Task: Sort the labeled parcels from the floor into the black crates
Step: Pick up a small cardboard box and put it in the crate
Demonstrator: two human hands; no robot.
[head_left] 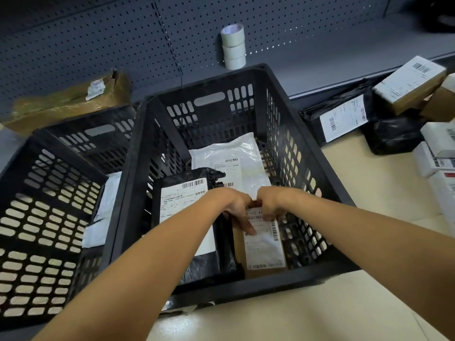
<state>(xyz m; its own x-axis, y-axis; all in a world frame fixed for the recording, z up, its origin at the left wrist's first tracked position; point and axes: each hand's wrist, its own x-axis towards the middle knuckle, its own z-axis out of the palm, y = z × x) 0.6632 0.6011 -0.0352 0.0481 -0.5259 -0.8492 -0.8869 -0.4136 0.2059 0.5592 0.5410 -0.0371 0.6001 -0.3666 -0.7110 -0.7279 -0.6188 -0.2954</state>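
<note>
We are reaching into the big black slotted plastic crate, where a black poly mailer with a white label is lying beside a white plastic mailer. At the crate's near right corner, our left hand and right hand are both gripping the top of a brown labelled cardboard parcel, fingers curled over it.
</note>
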